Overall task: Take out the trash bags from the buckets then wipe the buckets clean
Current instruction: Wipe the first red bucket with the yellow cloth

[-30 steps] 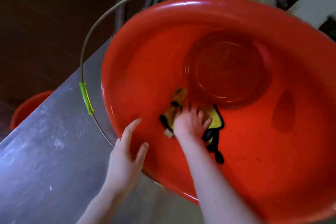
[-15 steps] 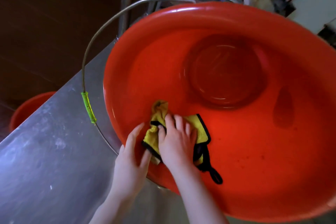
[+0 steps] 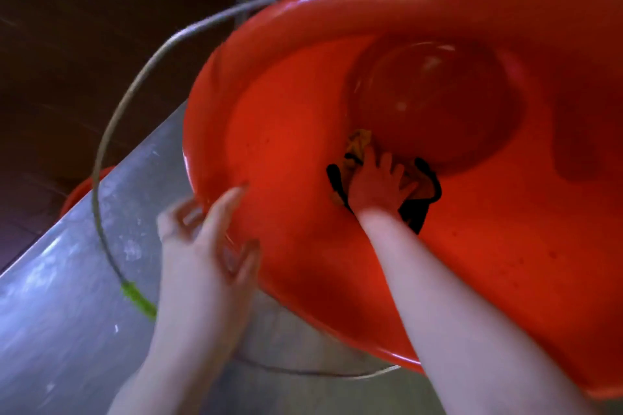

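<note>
The bucket [image 3: 337,10] lies tipped on the table [image 3: 67,330]. The right hand [image 3: 377,185], fingers spread flat, presses the cloth [image 3: 357,145] low on its inner wall. The left hand [image 3: 202,253] is at the rim, too blurred to tell its grip. Unbraced, the bucket could roll away.

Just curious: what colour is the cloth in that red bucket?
Yellow cloth with black edging; head view.
</note>
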A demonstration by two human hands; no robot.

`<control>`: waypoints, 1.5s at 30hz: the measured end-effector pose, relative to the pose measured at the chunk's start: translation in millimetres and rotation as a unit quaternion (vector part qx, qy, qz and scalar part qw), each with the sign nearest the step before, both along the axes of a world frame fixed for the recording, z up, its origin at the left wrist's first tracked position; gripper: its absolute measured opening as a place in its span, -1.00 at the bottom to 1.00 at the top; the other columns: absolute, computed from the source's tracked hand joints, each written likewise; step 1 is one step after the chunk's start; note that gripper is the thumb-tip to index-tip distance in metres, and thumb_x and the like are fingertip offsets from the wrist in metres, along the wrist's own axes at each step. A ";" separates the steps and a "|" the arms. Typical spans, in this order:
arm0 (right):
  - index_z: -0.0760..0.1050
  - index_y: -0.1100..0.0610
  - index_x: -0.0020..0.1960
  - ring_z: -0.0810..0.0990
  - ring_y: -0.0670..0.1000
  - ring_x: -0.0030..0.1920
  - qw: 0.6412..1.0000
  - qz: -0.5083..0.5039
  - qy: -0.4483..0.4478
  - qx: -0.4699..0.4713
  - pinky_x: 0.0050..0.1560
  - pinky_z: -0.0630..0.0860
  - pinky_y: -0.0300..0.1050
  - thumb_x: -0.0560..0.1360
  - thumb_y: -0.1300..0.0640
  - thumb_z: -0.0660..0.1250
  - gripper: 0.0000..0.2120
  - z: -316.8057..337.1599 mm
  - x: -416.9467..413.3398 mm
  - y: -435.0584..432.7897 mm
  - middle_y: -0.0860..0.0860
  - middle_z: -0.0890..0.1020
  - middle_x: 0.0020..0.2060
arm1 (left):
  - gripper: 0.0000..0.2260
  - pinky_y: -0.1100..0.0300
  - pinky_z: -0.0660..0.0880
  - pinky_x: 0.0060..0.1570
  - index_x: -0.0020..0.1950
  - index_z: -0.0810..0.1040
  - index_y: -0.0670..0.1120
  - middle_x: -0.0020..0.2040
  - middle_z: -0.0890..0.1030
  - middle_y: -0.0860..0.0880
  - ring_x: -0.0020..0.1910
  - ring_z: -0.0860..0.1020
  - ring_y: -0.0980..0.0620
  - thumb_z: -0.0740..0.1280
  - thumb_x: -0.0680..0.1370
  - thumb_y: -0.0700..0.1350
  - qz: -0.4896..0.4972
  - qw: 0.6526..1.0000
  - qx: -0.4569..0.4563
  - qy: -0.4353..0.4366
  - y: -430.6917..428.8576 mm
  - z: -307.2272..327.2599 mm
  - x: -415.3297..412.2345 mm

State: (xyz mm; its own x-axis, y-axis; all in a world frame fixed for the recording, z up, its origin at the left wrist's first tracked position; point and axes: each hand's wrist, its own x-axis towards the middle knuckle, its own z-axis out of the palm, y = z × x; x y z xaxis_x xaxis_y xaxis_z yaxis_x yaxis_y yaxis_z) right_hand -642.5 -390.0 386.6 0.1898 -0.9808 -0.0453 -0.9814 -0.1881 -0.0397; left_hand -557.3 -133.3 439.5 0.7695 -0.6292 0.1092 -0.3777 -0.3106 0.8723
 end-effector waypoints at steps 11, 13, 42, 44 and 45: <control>0.20 -0.05 0.50 0.20 0.17 0.44 0.995 0.015 0.094 -0.020 0.44 0.02 0.36 0.60 0.02 0.12 -0.53 19.4 -61.0 0.4 0.08 0.29 0.42 | -0.27 0.24 0.45 -0.07 0.39 0.28 0.44 0.30 0.41 -0.01 -0.05 0.60 -0.09 0.44 0.45 -0.23 -0.088 0.995 0.019 0.030 -26.7 -36.4 -24.3; 0.27 -0.03 0.47 0.29 0.17 0.37 0.997 0.036 0.073 -0.009 0.41 0.13 0.28 0.57 -0.01 0.16 -0.53 21.6 -57.2 39.7 0.07 0.35 0.40 | -0.29 0.26 0.40 -0.01 0.38 0.31 0.42 0.27 0.39 0.03 0.11 0.54 -0.05 0.43 0.46 -0.26 -0.072 0.994 -0.006 0.078 -30.1 -44.2 -37.5; 0.37 0.01 0.42 0.42 0.24 0.26 0.979 0.194 -0.060 -0.005 0.34 0.30 0.26 0.54 -0.06 0.13 -0.54 14.0 -46.7 112.2 0.07 0.44 0.33 | -0.36 0.15 0.48 0.13 0.42 0.37 0.23 0.28 0.41 0.04 0.21 0.48 -0.05 0.42 0.48 -0.29 -0.116 0.991 0.010 0.071 -26.7 -54.4 -29.6; 0.23 0.00 0.51 0.30 0.20 0.39 0.990 0.125 -0.056 0.026 0.40 0.20 0.20 0.59 -0.03 0.14 -0.51 14.3 -28.6 70.6 0.07 0.31 0.44 | -0.37 0.16 0.49 0.04 0.42 0.35 0.28 0.23 0.41 0.04 0.07 0.52 -0.07 0.43 0.49 -0.24 -0.120 0.989 0.019 0.082 -26.0 -53.9 -28.2; 0.16 -0.02 0.53 0.24 0.18 0.43 0.993 0.082 -0.070 0.047 0.42 0.16 0.20 0.61 -0.02 0.11 -0.50 15.5 -18.1 48.5 0.06 0.24 0.48 | -0.37 0.18 0.47 0.00 0.41 0.33 0.32 0.21 0.41 0.03 -0.02 0.53 -0.06 0.43 0.50 -0.22 -0.120 0.989 0.024 0.087 -25.7 -54.0 -27.8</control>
